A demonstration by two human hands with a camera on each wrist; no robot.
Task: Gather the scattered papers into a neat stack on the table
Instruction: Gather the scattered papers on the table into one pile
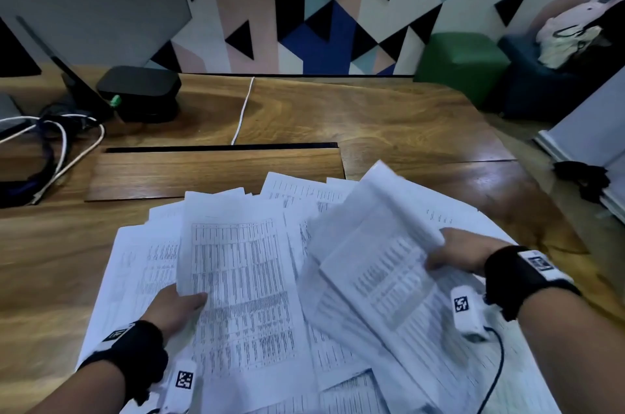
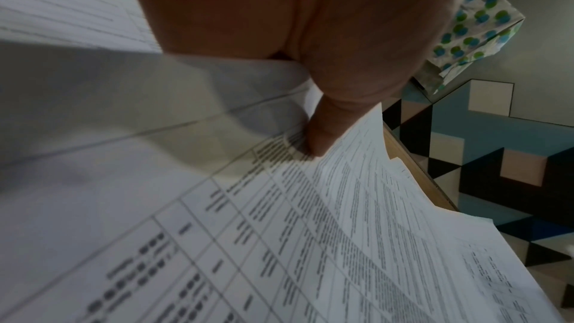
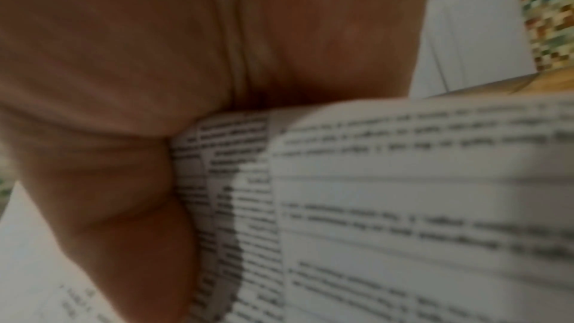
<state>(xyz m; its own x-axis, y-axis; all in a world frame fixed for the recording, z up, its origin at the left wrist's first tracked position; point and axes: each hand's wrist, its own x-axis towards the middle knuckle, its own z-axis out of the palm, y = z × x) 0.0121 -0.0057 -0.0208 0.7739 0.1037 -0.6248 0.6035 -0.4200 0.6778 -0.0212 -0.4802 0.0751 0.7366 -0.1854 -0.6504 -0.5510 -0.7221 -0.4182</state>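
Note:
Several white printed sheets lie fanned and overlapping on the wooden table, near its front edge. My left hand pinches the left edge of one sheet with a printed table, thumb on top and fingers hidden under it; the left wrist view shows the thumb pressing that sheet. My right hand grips a bundle of papers lifted and tilted above the pile. The right wrist view shows blurred curled paper held against the palm.
A black box, a dark stand and tangled cables sit at the back left. A white cable runs into a slot in the table. A green stool and a dark stool stand beyond the right corner.

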